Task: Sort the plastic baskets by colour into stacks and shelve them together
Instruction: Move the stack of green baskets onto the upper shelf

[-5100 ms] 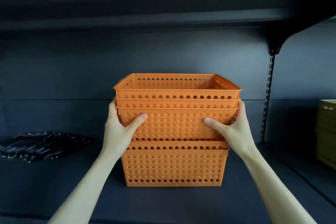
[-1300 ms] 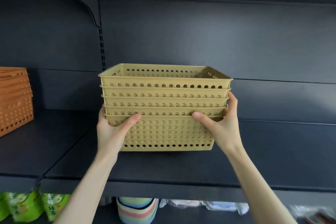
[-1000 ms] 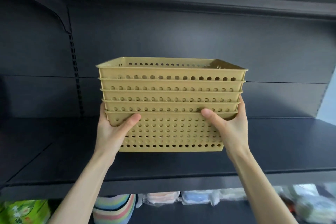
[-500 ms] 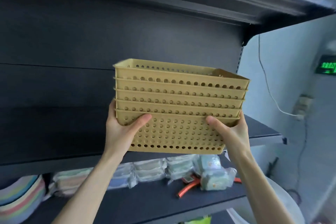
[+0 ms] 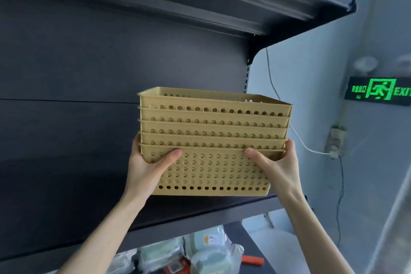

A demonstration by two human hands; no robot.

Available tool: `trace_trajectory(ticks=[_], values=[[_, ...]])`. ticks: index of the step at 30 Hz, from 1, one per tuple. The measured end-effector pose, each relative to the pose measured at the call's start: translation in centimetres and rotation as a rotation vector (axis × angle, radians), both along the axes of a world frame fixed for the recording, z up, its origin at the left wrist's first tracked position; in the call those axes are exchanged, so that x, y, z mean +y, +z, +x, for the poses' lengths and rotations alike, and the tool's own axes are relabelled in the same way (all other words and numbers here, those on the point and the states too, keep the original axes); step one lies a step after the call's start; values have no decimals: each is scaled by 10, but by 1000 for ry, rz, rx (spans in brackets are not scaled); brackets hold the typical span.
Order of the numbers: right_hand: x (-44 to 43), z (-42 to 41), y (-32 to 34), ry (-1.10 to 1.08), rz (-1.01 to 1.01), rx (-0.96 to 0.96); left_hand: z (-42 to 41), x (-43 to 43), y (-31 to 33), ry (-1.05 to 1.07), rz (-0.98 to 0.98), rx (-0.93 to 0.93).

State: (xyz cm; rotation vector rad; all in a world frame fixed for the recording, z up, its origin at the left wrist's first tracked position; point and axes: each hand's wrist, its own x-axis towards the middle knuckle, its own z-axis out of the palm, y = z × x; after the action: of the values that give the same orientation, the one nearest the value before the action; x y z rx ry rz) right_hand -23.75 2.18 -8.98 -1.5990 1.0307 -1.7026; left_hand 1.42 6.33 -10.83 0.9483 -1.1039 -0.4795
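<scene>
A nested stack of several yellow perforated plastic baskets (image 5: pixel 211 140) is held up in front of the dark shelf (image 5: pixel 200 211), near the shelf's right end. My left hand (image 5: pixel 148 171) grips the stack's lower left side, thumb across the front. My right hand (image 5: pixel 275 167) grips the lower right side the same way. The stack's bottom sits just above the shelf board; I cannot tell whether it touches. No orange baskets are in view.
The upper shelf (image 5: pixel 244 6) overhangs the stack on a bracket (image 5: pixel 252 54). To the right are a pale wall with a cable (image 5: pixel 300 140), a wall socket (image 5: pixel 335 140) and a green exit sign (image 5: pixel 380 91). Packaged goods (image 5: pixel 200 253) lie on the lower shelf.
Five seconds ago both hands held an orange basket stack. Since then they carry the yellow stack rightward along the shelf to its right end, slightly tilted; the orange stack has left the view.
</scene>
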Motion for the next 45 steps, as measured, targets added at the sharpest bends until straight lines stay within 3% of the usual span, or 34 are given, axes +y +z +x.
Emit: trace_trajectory(ticks=[11,27,30,34,36,45], values=[[-141,-26,-1,158,5,33,-23,-113,2,120,160,-96],[-265,-45,-26,476,50,158,-67,-164,-20,489,269,-220],[-264,-42,-26,390,-30,195,-78,-162,-18,615,209,-297],[-261,-41,-18,262,-225,311,-79,-166,-15,742,109,-627],[-262,-42,-14,263,-260,339,-79,-170,-15,732,99,-708],[-261,-44,-13,194,-230,390,-74,-174,-15,719,73,-688]])
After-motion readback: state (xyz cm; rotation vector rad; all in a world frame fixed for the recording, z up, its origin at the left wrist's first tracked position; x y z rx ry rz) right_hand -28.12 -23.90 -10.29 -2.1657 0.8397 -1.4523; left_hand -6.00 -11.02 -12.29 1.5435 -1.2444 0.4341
